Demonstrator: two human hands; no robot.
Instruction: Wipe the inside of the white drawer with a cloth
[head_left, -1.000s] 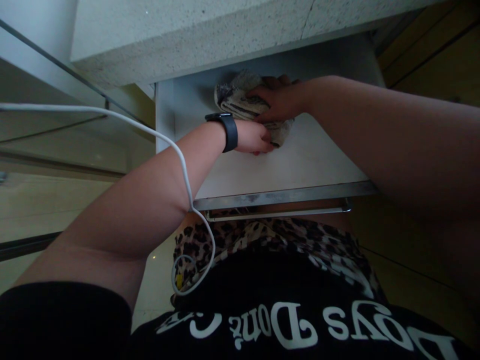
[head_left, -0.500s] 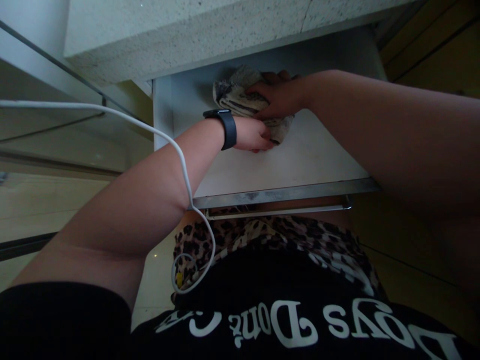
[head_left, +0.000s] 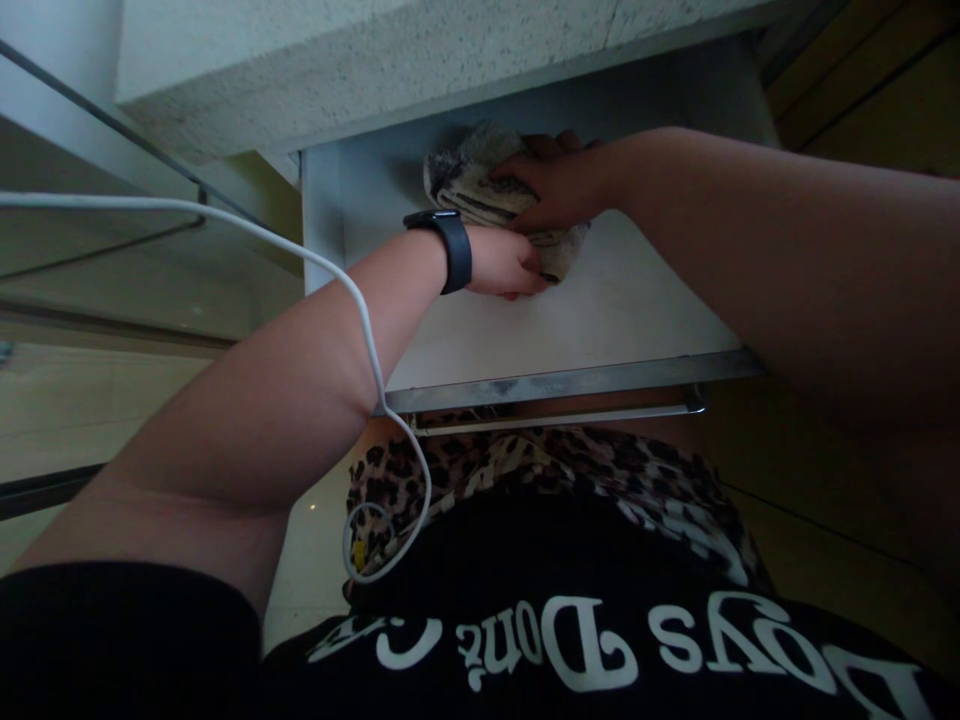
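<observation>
A folded grey-and-cream towel [head_left: 476, 180] with dark streaks lies in the open white drawer [head_left: 600, 310]. My right hand [head_left: 559, 185] grips its upper right part, thumb across the folds and fingers behind. On the near edge of the same towel, my left hand [head_left: 506, 262] is closed, its fingertips curled under and partly hidden. A dark watch [head_left: 456, 252] is on my left wrist.
The speckled stone countertop [head_left: 360, 80] overhangs the back of the drawer. A metal handle [head_left: 555, 420] runs along the drawer front, close to my body. A white cable [head_left: 262, 235] hangs across my left forearm. Cabinet doors stand at both sides.
Both hands and the towel stay nearly in place, with only a slight shift of the view. The hands keep their hold.
</observation>
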